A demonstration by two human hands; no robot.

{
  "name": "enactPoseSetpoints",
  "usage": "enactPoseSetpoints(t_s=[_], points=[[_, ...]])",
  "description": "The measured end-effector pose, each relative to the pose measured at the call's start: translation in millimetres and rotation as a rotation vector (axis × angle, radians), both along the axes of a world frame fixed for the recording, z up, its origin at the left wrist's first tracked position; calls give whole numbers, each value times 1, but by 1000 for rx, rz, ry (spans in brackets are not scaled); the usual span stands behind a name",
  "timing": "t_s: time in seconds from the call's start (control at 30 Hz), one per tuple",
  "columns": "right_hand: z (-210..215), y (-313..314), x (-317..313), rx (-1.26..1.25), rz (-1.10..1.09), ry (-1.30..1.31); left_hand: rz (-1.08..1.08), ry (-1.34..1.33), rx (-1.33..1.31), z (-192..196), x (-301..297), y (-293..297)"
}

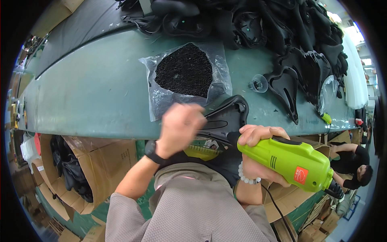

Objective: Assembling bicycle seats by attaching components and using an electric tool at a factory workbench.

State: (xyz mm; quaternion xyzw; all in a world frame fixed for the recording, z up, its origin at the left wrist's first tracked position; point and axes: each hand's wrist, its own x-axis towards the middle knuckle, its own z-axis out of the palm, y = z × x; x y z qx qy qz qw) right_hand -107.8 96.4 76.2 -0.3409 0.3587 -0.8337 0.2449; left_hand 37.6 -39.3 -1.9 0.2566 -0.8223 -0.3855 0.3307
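The right hand (258,167) is wrapped firmly around a lime-green power screwdriver (282,161), whose black nose points left toward a black bicycle saddle shell (219,121); whether the two touch cannot be told. The left hand (182,127) is blurred, its fingers seemingly curled, over the shell's left part (whether it pinches anything, I cannot tell). A dark wristband (154,152) circles the left wrist, a pale bead bracelet (245,175) the right. The shell lies at the near edge of the green tabletop (88,88). Just beyond it, an opened clear plastic bag (219,76) holds a heap of small black pieces (185,68). To the right stands a clear cup (260,82) with a few dark bits, near another saddle shell (284,86). Black saddles (278,24) are piled along the far side.
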Motion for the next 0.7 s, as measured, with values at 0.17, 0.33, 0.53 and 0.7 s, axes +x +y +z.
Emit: enactPoseSetpoints(t_s=[0.17, 0.33, 0.53, 0.7], points=[[-17, -27, -2, -88, 102, -23, 452, 906, 1342, -34, 48, -67], [-37, -42, -1, -144, 136, -28, 280, 661, 1308, -12, 26, -14], [-57, -50, 3, 38, 33, 64, 137, 185, 362, -19, 5, 10], [-48, -54, 8, 173, 46, 165, -57, -14, -305, -34, -1, 24]])
